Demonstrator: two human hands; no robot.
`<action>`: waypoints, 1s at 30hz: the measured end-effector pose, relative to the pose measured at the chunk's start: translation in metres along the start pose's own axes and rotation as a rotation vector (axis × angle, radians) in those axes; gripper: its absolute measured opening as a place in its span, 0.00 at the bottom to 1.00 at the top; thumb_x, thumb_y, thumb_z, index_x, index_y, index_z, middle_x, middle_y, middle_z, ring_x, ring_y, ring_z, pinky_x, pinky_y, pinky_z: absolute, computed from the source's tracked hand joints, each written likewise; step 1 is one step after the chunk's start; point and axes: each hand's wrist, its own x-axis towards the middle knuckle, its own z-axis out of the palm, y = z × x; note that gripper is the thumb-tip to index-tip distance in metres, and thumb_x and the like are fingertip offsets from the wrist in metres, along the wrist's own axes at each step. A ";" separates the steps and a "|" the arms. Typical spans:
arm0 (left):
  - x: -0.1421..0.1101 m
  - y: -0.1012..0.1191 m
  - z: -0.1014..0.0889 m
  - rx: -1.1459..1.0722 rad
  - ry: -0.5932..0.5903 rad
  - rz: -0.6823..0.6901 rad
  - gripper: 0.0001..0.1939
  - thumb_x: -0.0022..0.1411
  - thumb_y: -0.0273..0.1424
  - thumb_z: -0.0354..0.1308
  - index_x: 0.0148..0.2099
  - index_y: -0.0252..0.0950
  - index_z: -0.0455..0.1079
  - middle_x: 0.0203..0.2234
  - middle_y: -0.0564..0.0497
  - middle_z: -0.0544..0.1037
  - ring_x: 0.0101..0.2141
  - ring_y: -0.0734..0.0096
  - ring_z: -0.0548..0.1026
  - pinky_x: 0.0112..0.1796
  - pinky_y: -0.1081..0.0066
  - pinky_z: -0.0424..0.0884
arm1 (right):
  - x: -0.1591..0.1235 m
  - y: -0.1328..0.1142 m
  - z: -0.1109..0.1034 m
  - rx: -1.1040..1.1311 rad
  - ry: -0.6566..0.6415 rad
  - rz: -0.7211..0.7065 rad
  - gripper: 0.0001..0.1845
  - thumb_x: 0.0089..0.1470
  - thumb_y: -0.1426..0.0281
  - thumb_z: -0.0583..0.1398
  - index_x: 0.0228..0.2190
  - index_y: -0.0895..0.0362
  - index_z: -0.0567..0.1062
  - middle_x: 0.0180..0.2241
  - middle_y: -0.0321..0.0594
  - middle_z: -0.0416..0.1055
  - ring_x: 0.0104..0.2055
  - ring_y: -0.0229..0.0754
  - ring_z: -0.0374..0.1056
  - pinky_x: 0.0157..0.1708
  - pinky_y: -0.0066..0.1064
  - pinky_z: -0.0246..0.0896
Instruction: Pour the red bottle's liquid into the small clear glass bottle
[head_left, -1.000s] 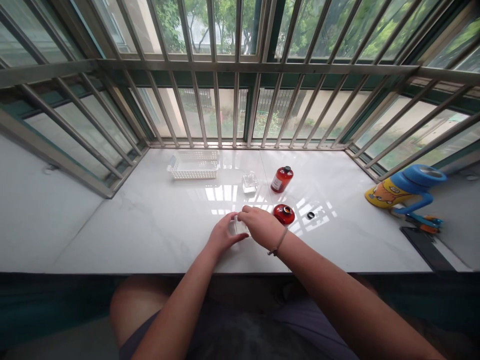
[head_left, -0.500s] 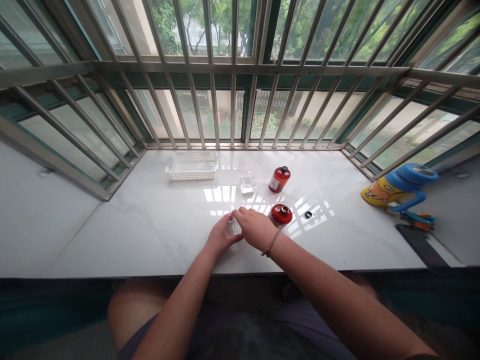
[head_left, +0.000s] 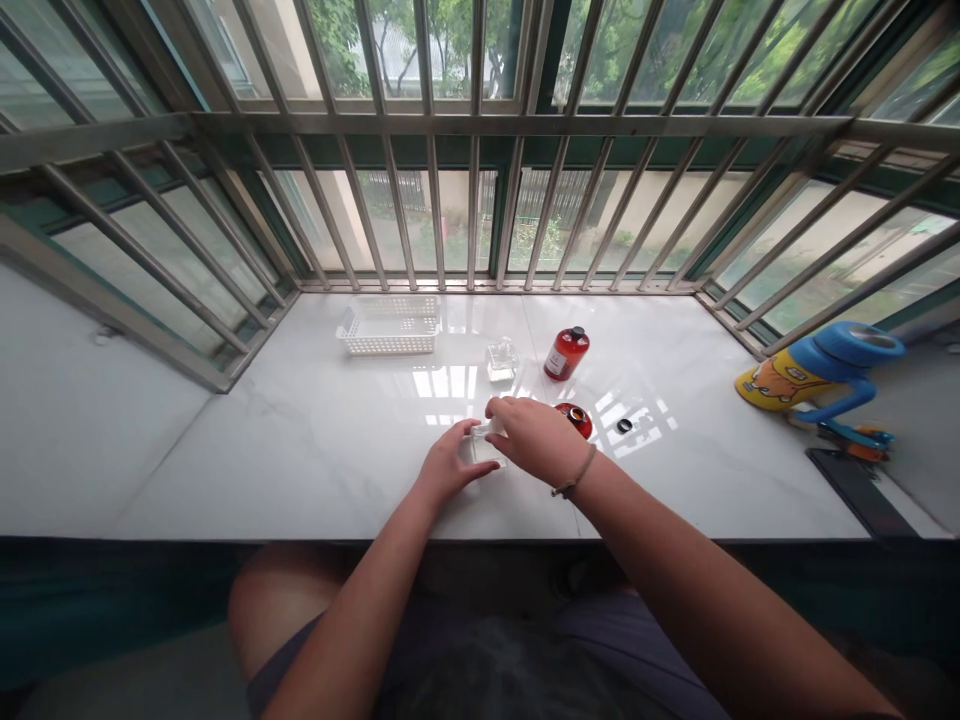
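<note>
Both my hands meet over a small clear glass bottle on the white marble sill. My left hand wraps its side. My right hand pinches at its top with closed fingers; what they pinch is hidden. Just behind my right hand stands a red bottle with an open mouth, partly covered by the hand. Its small black cap lies to its right. Farther back are a second red bottle with a black cap and another clear glass bottle.
A white plastic basket sits at the back left. Metal window bars fence the sill on three sides. At the right are a blue and yellow tape dispenser and a dark flat object. My knees are below the sill edge.
My right hand has shifted slightly on top of the clear bottle; my left hand stays on it. The view has tilted a little.
</note>
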 end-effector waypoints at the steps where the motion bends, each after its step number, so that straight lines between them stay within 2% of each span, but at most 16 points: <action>1: 0.000 0.000 0.000 -0.002 -0.001 -0.002 0.39 0.53 0.45 0.77 0.63 0.45 0.67 0.60 0.47 0.77 0.58 0.51 0.76 0.60 0.54 0.72 | -0.003 0.002 -0.005 0.038 0.022 0.006 0.12 0.67 0.64 0.63 0.49 0.56 0.74 0.45 0.45 0.79 0.47 0.51 0.76 0.40 0.36 0.65; 5: -0.002 0.001 0.000 -0.007 0.000 -0.003 0.38 0.54 0.46 0.77 0.63 0.46 0.67 0.59 0.48 0.77 0.58 0.52 0.76 0.60 0.55 0.72 | -0.013 0.014 -0.016 0.155 0.112 0.044 0.12 0.67 0.63 0.63 0.48 0.54 0.75 0.44 0.43 0.80 0.45 0.49 0.77 0.39 0.36 0.65; 12: -0.003 0.002 -0.001 -0.013 -0.003 0.003 0.39 0.53 0.45 0.77 0.63 0.46 0.67 0.58 0.48 0.77 0.58 0.52 0.77 0.59 0.55 0.72 | -0.022 0.029 -0.008 0.246 0.196 0.061 0.12 0.65 0.62 0.64 0.48 0.52 0.75 0.42 0.38 0.81 0.40 0.46 0.77 0.37 0.36 0.66; 30: -0.002 0.001 -0.001 -0.011 -0.006 0.016 0.39 0.53 0.46 0.77 0.63 0.46 0.67 0.59 0.48 0.77 0.58 0.51 0.76 0.60 0.53 0.72 | -0.019 0.022 -0.009 0.174 0.147 0.048 0.12 0.65 0.61 0.65 0.48 0.51 0.77 0.43 0.40 0.82 0.43 0.49 0.77 0.40 0.37 0.68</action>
